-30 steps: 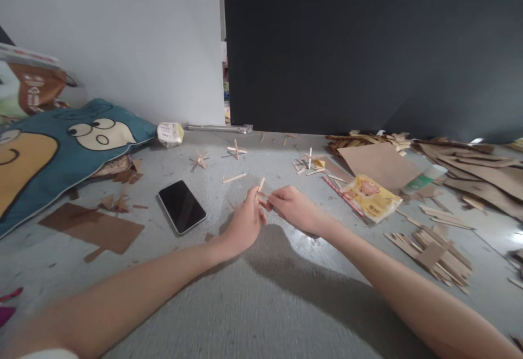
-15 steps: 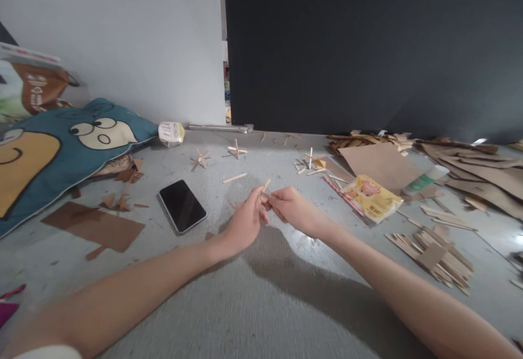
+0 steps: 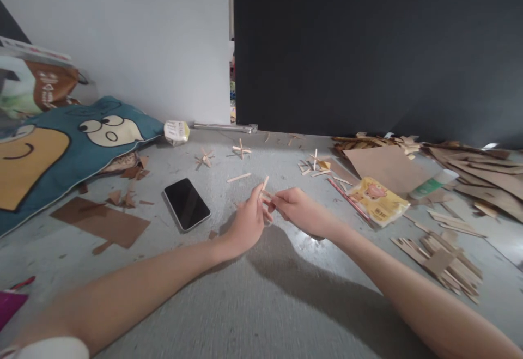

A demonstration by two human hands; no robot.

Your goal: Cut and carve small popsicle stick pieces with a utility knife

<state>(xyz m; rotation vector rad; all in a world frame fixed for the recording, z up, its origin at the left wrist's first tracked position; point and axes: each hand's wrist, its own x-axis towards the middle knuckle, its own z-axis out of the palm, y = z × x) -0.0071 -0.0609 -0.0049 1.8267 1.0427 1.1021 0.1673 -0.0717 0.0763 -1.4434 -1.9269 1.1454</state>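
Near the middle of the grey table, my left hand pinches a short flat wooden stick that points up from its fingertips. My right hand meets it from the right, its fingers closed around the end of a second small stick that crosses the first. The fingers hide where the sticks touch. Just beyond my hands lies a loose wooden stick. Farther back stand small crossed-stick pieces: one at the left, another beside it, and a third among loose sticks at the right.
A phone lies left of my hands, near brown cardboard and a blue cushion. To the right are a yellow packet, a red striped pencil, a glue stick, a stick bundle and cardboard sheets.
The whole view has shifted slightly, so the table things appear a little farther right. My right hand has drawn back a touch from the left, showing more of the crossing stick.
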